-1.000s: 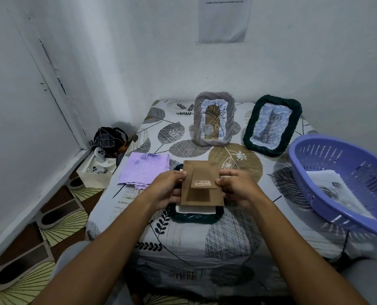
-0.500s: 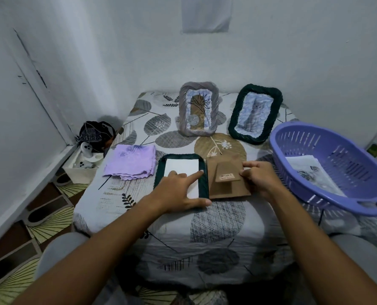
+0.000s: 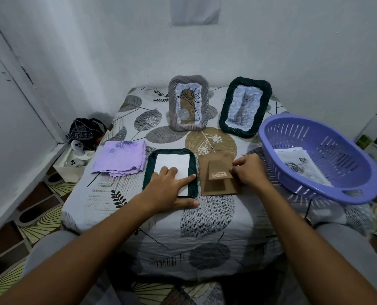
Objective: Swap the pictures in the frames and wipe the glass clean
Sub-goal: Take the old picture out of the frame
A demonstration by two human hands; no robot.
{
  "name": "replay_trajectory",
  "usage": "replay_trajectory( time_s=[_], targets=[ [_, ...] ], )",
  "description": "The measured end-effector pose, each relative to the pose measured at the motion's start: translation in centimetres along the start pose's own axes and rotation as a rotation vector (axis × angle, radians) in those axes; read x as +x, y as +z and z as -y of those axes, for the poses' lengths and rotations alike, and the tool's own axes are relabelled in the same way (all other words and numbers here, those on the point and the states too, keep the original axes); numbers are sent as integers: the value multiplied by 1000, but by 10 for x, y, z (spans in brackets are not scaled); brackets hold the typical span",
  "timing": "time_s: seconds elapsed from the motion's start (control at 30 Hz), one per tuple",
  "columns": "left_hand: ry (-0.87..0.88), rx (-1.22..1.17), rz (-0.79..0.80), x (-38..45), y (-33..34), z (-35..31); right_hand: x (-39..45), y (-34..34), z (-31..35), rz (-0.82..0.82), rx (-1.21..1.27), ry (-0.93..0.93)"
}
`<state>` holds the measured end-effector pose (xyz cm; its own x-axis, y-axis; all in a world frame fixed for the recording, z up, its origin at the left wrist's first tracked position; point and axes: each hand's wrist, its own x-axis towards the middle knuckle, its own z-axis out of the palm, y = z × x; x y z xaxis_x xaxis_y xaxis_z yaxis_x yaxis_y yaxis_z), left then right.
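Observation:
A dark green frame [image 3: 149, 170] lies face down on the table with the white back of a picture [image 3: 172, 165] showing in it. My left hand [image 3: 168, 190] rests flat on that picture, fingers straight. Just right of the frame lies the brown cardboard backing [image 3: 216, 188] with its stand flap. My right hand [image 3: 248, 170] pinches the backing's right edge. At the back stand a grey frame [image 3: 188, 104] with a plant drawing and a second green frame [image 3: 244, 108] with a cat picture. A folded purple cloth [image 3: 119, 158] lies left of the open frame.
A purple plastic basket [image 3: 319, 159] with printed pictures [image 3: 297, 164] inside sits at the table's right edge. The table carries a leaf-patterned cover [image 3: 205, 216]. On the floor to the left stand a white box [image 3: 73, 164] and a dark bag [image 3: 84, 130]. White walls close in behind and left.
The brown backing came off the green frame and moved to its right, in my right hand. My left hand went down flat on the exposed white picture back.

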<state>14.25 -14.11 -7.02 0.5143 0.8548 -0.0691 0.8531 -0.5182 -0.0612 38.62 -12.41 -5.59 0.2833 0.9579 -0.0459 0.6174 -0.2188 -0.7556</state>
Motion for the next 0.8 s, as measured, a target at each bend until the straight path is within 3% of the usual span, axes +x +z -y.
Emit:
replay_trajectory(
  time_s=[0.3,0.4,0.63,0.8],
  targets=[
    [-17,-11,7,-2,-2,-2,-6,-3,-6,39,87,-84],
    [-17,-12,2,-1,-3,-3,-13,-1,-7,129,169,-168],
    [-13,0,-5,-3,-2,-2,-19,4,-21,332,-264,-323],
    [-18,-4,-19,-3,-2,-2,-28,11,-29,322,-499,-411]
  ],
)
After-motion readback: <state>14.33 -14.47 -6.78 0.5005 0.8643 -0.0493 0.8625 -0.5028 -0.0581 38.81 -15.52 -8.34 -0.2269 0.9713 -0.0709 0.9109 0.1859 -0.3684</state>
